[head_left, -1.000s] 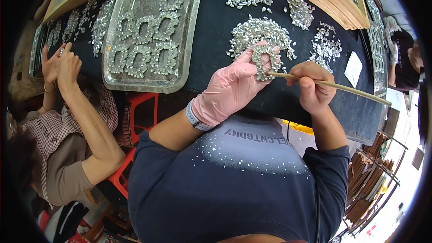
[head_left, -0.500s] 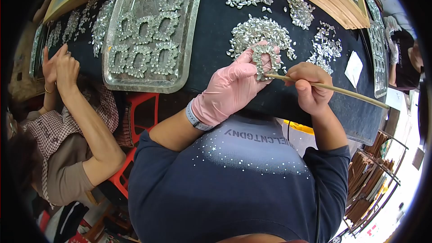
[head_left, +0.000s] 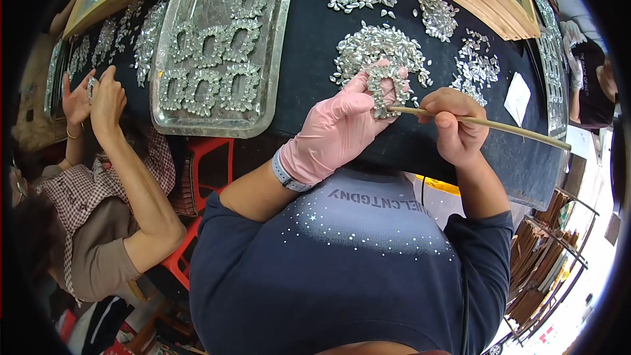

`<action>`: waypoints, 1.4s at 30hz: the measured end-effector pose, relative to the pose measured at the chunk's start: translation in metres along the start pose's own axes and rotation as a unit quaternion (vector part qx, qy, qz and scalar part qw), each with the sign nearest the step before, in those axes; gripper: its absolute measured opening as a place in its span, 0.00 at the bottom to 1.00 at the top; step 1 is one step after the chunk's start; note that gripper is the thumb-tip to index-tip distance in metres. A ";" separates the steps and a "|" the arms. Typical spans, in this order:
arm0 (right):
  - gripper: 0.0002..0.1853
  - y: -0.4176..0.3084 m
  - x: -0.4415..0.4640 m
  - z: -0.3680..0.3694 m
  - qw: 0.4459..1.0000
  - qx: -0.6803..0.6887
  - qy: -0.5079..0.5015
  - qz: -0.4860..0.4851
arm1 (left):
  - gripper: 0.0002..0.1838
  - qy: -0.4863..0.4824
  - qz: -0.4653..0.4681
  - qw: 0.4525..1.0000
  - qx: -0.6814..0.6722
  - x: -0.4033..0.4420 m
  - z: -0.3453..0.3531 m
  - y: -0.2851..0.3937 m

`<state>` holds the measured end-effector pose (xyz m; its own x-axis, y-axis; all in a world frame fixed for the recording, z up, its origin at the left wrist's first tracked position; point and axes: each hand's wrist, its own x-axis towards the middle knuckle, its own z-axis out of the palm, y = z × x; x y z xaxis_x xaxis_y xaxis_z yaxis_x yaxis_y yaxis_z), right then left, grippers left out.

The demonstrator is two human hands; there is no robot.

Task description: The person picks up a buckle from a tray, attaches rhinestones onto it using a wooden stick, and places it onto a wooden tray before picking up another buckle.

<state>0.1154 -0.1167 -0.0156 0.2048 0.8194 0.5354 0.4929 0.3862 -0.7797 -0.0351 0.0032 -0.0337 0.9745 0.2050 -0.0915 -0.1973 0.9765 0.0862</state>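
Observation:
My left hand (head_left: 335,121), in a pink glove, grips a small rectangular rhinestone frame (head_left: 386,92) with an opening in its middle. Bare and closed, my right hand (head_left: 458,125) holds a thin wooden stick (head_left: 506,126), whose left tip meets the lower edge of the frame. Just beyond the frame lies a large heap of clear, drop-shaped rhinestones (head_left: 381,49). Several similar finished-looking frames (head_left: 240,89) rest in rows on a metal tray (head_left: 217,125) to the left.
Smaller rhinestone piles (head_left: 437,16) lie on the black tabletop (head_left: 309,46). A white paper piece (head_left: 517,98) is at the right. Wooden frames (head_left: 486,0) line the back. On the left sits a co-worker (head_left: 108,217) with raised hands, beside a red stool (head_left: 213,158).
The co-worker's hands at the left have moved slightly apart, and a small shiny piece now shows between them. My right hand and the stick have shifted very slightly; the frame stays put.

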 end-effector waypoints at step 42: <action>0.07 -0.001 -0.005 -0.008 0.991 0.003 0.113 0.076 | 0.27 0.001 0.041 0.999 -0.027 0.001 -0.001 -0.001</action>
<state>0.1204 -0.1246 -0.0151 0.4613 0.7525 0.4701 0.4369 0.2685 -0.8585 -0.0343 0.0027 -0.0348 0.9545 0.2846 -0.0888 -0.2821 0.9585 0.0404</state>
